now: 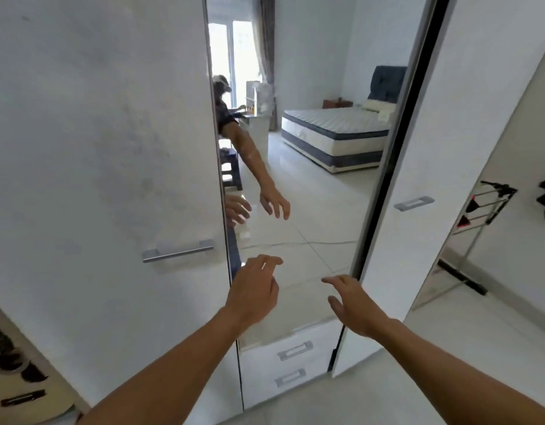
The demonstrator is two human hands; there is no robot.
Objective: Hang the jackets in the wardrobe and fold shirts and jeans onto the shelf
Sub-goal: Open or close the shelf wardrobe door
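Both hands are out in front, reaching toward the wardrobe. Left hand [255,289] hovers near the left edge of the mirror door [295,148], fingers loosely spread and a little bent, gripping nothing. Right hand [349,305] sits lower and to the right, palm turned inward, fingers relaxed and extended, also empty. Whether either fingertip actually touches the glass, I cannot tell.

Just below them, two white drawers [292,366] with recessed pulls. To the left, a white door [96,148] carries a silver bar handle [177,250]; to the right, another white door [442,148] stands with its own small handle [413,203], and a dark gap shows between it and the mirror panel.

No jackets, shirts or jeans in sight anywhere here, so the clothes are out of view and the job looks barely begun. My read: the step in hand is getting the wardrobe open. Best bet is to hook the fingers on the mirror door's free edge by that dark gap, pull steadily, and keep palms off the glass to avoid smears and flexing the panel.

Far off, the mirror reflects a bed [335,139], pale floor tiles and a bright window. A drying rack [479,228] stands at far right.
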